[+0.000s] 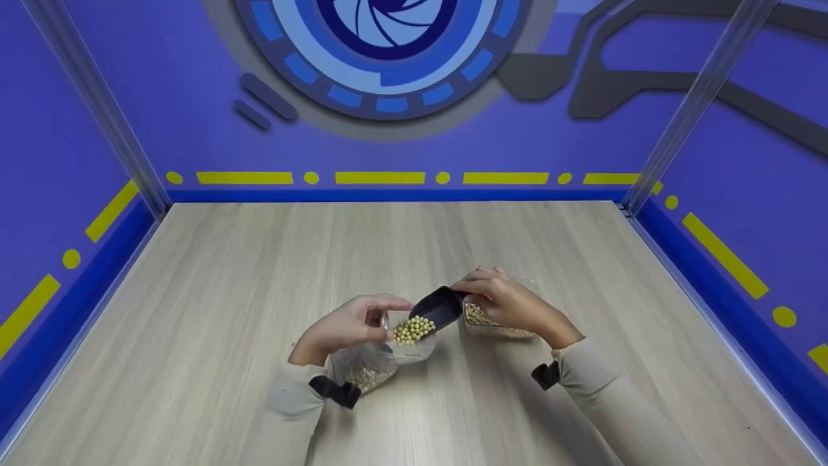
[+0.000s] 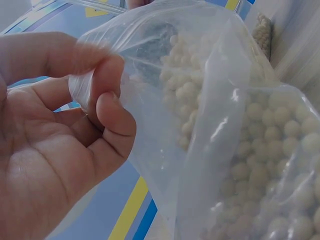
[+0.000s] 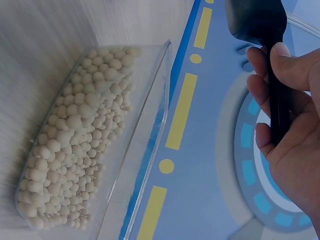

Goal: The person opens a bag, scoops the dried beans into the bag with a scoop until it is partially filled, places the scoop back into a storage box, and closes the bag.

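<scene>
My left hand (image 1: 346, 327) pinches the rim of a clear plastic bag (image 2: 220, 130), which has pale round beads inside. In the right wrist view, the curled fingers of my right hand (image 3: 295, 135) grip a black scoop (image 3: 257, 20) by its handle. The scoop (image 1: 440, 305) tilts down to the left at the bag's mouth, with yellowish beads (image 1: 413, 330) at its lip. Below my right hand (image 1: 508, 301) stands a clear plastic box (image 3: 142, 125) holding many similar beads (image 3: 75, 140). The hand hides part of this box in the head view.
A light wood-grain table (image 1: 259, 259) bears the bag and box. Blue printed panels (image 1: 388, 155) wall it at the back and both sides, with clear posts (image 1: 97, 97) at the corners. Black straps (image 1: 335, 390) sit on both wrists.
</scene>
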Available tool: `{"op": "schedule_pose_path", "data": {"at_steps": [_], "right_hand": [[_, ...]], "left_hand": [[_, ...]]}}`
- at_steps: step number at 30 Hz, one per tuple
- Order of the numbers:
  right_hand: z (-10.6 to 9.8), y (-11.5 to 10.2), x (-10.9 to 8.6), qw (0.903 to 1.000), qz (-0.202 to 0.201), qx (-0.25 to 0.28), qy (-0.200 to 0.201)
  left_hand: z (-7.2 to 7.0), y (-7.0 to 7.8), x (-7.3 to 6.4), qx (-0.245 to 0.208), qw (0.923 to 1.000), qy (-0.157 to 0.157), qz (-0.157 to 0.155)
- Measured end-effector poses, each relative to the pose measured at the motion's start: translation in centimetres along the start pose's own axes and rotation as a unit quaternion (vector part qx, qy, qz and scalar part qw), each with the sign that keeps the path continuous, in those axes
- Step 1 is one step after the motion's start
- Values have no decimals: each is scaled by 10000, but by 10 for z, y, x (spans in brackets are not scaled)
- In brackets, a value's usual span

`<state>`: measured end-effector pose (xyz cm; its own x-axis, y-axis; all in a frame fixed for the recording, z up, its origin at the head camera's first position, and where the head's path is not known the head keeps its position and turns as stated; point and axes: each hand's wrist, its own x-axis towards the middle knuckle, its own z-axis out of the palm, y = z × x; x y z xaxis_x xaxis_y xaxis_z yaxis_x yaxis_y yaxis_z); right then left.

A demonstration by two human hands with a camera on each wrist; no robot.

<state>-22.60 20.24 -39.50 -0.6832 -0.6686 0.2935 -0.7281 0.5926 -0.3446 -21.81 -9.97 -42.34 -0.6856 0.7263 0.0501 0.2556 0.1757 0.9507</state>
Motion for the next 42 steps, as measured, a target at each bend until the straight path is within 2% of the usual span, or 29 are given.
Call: {"op": "schedule_pose_path", "data": {"at_steps": [13,24,28,34,42], "right_hand": [[-5,0,1,9998,-145,-144,-51],[-11,2,-2,9999,-130,-70,-43],[-13,4,-4,9999,-37,121,-26],[-16,10,-8,9995,-83,313,71],[-25,22,-15,9991,-16,306,287]], "left_hand": [[-1,0,0,-46,10000,1,17],[-2,0,1,34,10000,18,-12],[-2,0,0,33,10000,27,37],[-2,-1,0,12,9999,8,128],[-2,-1,0,70,9999,-34,125]]}}
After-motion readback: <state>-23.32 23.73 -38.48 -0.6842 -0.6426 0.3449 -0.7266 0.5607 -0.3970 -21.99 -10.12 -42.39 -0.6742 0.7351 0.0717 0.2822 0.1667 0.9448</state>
